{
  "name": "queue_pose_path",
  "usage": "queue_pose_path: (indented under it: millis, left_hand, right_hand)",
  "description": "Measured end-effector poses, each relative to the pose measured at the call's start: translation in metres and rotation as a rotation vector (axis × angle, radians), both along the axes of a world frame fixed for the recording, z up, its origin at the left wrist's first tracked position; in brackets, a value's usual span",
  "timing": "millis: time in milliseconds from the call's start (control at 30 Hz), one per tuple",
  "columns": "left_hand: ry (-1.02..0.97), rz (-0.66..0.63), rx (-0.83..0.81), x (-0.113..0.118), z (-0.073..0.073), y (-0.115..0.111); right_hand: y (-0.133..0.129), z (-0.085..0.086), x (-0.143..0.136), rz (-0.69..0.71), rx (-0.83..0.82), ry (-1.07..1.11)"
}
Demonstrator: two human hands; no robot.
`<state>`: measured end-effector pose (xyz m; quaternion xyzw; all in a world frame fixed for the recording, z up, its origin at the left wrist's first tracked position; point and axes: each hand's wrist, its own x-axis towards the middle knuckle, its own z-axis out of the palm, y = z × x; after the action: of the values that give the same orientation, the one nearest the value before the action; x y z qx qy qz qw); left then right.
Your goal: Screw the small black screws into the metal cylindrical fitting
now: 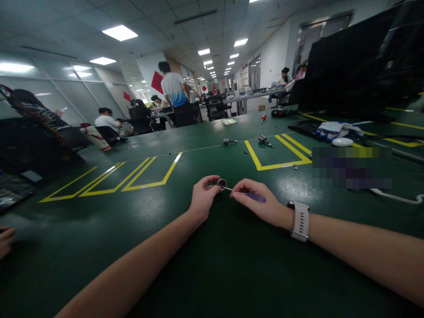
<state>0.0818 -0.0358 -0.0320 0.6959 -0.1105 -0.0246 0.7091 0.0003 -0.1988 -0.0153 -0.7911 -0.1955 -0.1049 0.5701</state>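
My left hand (202, 198) is closed around a small round metal part (221, 182), its hollow, ring-like end turned toward the right. In my right hand (256, 203) is a screwdriver with a clear purple handle (256, 197). Its thin shaft (228, 189) points left and its tip meets the opening of the metal part; how deep it reaches I cannot tell. Both hands are just above the green table (212, 274). Beyond them lie a cylindrical metal piece with a shaft (229, 141) and a similar one (265, 141) inside a yellow-taped area.
A red screwdriver (263, 117) lies farther back. To the right are white-and-blue gloves (339, 130), a white oval object (342, 142) and a cable (397, 197). Small metal bits (296, 167) lie nearby. Another person's hand (5, 240) shows at the left edge.
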Motion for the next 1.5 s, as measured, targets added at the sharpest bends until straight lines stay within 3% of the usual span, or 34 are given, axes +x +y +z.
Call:
queue_pose_path:
  millis: [333,1033,1500]
  left_hand:
    - [-0.006,-0.033,-0.016,0.003,-0.005,0.003]
    - [0.009,-0.021,-0.057,-0.005,0.006,-0.002]
    - [0.009,0.011,-0.081,-0.005,0.006,-0.003]
  right_hand:
    - [0.000,0.000,0.000,0.002,0.019,0.003]
    - [0.001,-0.001,0.002,0.031,-0.074,0.021]
    - [0.001,0.000,0.002,0.028,-0.132,-0.031]
